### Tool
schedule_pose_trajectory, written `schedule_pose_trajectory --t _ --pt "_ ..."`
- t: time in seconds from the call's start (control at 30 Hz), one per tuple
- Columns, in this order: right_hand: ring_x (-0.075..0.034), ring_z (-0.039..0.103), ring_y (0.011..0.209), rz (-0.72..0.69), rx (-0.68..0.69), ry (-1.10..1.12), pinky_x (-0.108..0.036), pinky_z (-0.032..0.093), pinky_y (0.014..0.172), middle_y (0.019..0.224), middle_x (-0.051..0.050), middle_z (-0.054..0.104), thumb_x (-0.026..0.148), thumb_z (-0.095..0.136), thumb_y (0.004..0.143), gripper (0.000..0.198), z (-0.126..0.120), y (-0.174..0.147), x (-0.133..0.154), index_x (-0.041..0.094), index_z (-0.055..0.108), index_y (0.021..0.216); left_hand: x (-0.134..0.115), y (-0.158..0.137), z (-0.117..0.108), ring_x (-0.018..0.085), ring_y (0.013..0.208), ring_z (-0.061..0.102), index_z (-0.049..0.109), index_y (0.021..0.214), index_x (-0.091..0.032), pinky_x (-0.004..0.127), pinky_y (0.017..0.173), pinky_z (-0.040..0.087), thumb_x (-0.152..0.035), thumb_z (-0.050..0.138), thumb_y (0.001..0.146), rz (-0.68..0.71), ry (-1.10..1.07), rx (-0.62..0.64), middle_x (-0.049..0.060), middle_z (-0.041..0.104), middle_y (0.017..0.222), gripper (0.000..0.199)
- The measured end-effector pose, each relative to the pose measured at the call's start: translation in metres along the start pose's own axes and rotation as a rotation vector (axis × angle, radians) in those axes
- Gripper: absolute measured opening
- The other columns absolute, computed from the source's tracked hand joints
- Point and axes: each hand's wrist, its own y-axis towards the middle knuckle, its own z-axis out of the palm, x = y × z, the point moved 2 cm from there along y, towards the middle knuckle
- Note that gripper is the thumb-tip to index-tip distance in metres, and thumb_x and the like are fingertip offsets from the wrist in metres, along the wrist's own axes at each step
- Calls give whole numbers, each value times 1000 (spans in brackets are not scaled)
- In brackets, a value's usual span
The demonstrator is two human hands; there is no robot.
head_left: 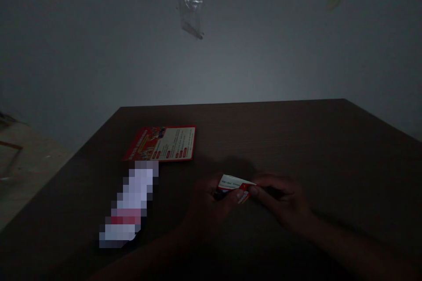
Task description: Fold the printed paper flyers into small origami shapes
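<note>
The left hand [208, 202] and right hand [287, 194] gripped red-and-white paper [229, 181] in their fingers [256, 190]. A leaflet [176, 144] lay on the surface [263, 134].

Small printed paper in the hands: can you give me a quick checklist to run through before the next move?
1. Left hand gripping the small printed paper: ok, thumb on its near face.
2. Right hand on the paper: ok, pinching its right end.
3. Paper raised off the table: cannot tell from this angle.
4. Red-bordered sheet apart from both hands: ok, it lies farther back, to the left.
5. Bright object at left identified: cannot tell, it is pixelated.
6. Lighting on the hands: not ok, very dim.
</note>
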Motion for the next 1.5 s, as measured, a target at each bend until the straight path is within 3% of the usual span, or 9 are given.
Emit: schedule_pose_trajectory --t 0.13,0.2,0.37,0.67,0.9,1.2,1.3,1.5 --pt "-16 64 70 -217 71 -198 -28 51 60 79 -6 69 7 57 83 24 -4 -1 6 18 68 102 -11 -1 -4 18 83 60 62 94 -15 30 71 48 -18 70 73 412 225 -106 6 64 90 23" --pt "-17 64 70 -352 112 -301 -30 51 60 80 -8 69 6 56 83 27 -4 -1 8 16 65 107 -15 -2 -5 18 86 59 61 96 -15 33 76 46 -15 68 74 608 365 -89 7 64 92 23" --pt "-18 63 69 -531 177 -515 -32 48 57 84 -9 70 11 51 87 29 -4 -2 6 13 60 115 -19 0 -7 16 79 57 61 92 -16 33 75 42 -14 62 80 785 640 47 3 66 86 12" --pt "-21 62 73 -572 250 -653 -34 45 58 95 -11 71 14 51 87 28 -7 -10 -4 12 59 114 -25 3 -8 16 77 57 60 82 -14 32 70 40 -14 52 86 865 899 163 2 65 80 8" --pt "-17 66 68 -615 172 -617 -30 46 54 84 -9 73 17 41 94 26 -10 -1 14 13 62 109 -22 2 -10 17 81 56 58 86 -15 34 75 40 -16 49 88 871 950 147 3 64 82 10" --pt "-15 70 72 -564 130 -658 -28 53 61 88 -6 75 12 53 86 26 -26 0 9 18 63 108 -15 12 -25 18 81 53 54 84 -14 34 74 41 -12 50 84 848 906 73 5 60 83 5" --pt "-15 70 73 -511 107 -613 -28 55 62 88 -7 75 9 55 84 27 -27 2 13 17 64 108 -14 12 -26 18 79 53 52 82 -15 34 74 42 -9 50 83 829 852 -13 4 59 82 6" --pt "-16 70 69 -354 4 -444 -25 56 60 83 -6 75 8 59 82 23 -26 2 16 20 69 99 -11 9 -25 16 80 54 53 88 -16 31 72 46 -9 48 84 733 577 -103 4 57 84 10"
